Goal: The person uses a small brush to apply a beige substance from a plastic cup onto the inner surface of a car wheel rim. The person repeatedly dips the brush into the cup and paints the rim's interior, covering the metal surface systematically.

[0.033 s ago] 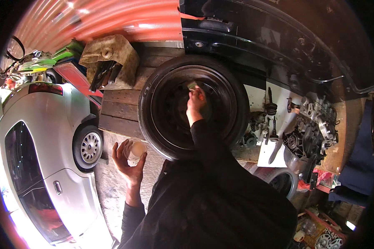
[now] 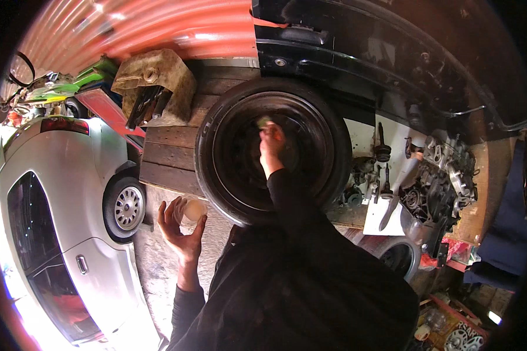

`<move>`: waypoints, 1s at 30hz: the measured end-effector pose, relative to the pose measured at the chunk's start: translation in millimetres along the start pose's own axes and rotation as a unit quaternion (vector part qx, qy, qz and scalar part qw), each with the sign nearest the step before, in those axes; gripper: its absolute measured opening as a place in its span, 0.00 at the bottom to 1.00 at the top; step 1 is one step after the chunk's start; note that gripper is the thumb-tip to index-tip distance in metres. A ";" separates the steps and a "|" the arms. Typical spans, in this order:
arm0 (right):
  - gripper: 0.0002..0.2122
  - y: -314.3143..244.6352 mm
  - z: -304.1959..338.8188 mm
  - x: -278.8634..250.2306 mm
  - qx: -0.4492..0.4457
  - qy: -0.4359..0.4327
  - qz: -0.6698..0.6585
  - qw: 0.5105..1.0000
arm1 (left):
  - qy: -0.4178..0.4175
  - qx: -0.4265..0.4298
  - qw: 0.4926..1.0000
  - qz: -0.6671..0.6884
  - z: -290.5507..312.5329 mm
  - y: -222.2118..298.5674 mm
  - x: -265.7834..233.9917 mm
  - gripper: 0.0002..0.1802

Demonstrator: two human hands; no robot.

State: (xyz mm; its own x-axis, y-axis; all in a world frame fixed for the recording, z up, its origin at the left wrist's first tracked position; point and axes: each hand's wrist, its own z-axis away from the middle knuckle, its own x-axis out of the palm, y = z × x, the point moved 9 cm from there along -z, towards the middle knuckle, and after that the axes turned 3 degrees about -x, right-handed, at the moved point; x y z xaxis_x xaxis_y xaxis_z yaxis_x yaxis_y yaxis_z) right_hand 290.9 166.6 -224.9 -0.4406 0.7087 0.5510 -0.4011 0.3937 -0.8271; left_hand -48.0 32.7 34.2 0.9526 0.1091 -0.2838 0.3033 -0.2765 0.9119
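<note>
A car wheel [image 2: 208, 153], its black tire around a dark dirty rim, lies flat before me on a wooden workbench. My right hand [image 2: 270, 142] reaches over the hollow of the rim, closed on a small greenish pad [image 2: 264, 121] that looks like a sponge. The pad is blurred and mostly covered by my fingers. Left of the wheel, beyond the bench's near edge, my left hand [image 2: 183, 234] curls around a clear plastic cup [image 2: 193, 210]. Something pale shows in the cup; whether it is liquid I cannot tell.
A stained tool bag [image 2: 178, 88] with handles sticking out sits on the bench boards [image 2: 167, 155]. Right of the wheel lie greasy engine parts [image 2: 439, 181] and a white board [image 2: 377, 219]. A silver car [image 2: 70, 193] stands at left, a black car panel [image 2: 357, 58] at the back.
My right hand has shifted slightly left over the rim with the pad. The left hand and cup stay where they were.
</note>
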 end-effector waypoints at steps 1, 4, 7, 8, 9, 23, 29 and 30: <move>0.03 24.5 13.3 1.4 0.120 -0.009 0.037 0.992 | 0.001 -0.002 1.000 -0.004 -1.3 0.9 -0.9 0.56; 0.06 33.1 14.2 -3.2 0.184 -0.071 0.093 0.976 | 0.004 -0.004 1.000 -0.006 -1.6 2.6 0.6 0.56; 0.05 3.3 -18.4 -8.3 0.204 -0.048 0.055 0.976 | 0.010 0.002 1.000 -0.003 -5.0 2.7 2.1 0.55; 0.06 -13.3 -32.0 -9.6 0.138 -0.063 -0.010 0.988 | 0.009 -0.002 1.000 -0.001 -5.3 3.2 3.4 0.55; 0.06 -19.8 -43.1 -25.2 0.101 0.027 -0.014 0.994 | 0.009 -0.005 1.000 0.001 -5.3 3.2 4.2 0.56; 0.09 -5.2 -46.6 14.3 0.025 -0.105 0.247 0.963 | 0.004 -0.002 1.000 0.007 -8.3 5.3 15.0 0.55; 0.10 3.7 49.9 38.3 -0.008 -0.253 0.342 0.905 | 0.004 -0.007 1.000 -0.001 -8.7 2.9 14.8 0.56; 0.10 0.1 53.9 45.8 0.024 -0.296 0.388 0.873 | 0.008 -0.011 1.000 -0.001 -7.4 1.5 12.8 0.56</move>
State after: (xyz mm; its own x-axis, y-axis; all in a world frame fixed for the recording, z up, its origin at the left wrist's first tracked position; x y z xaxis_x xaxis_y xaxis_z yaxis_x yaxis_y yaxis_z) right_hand 227.4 167.6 -193.7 -0.9266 0.3188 -0.1994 0.1746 -0.1050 -0.9790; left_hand -35.5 40.7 34.1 0.9517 0.1245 -0.2807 0.3041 -0.2549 0.9179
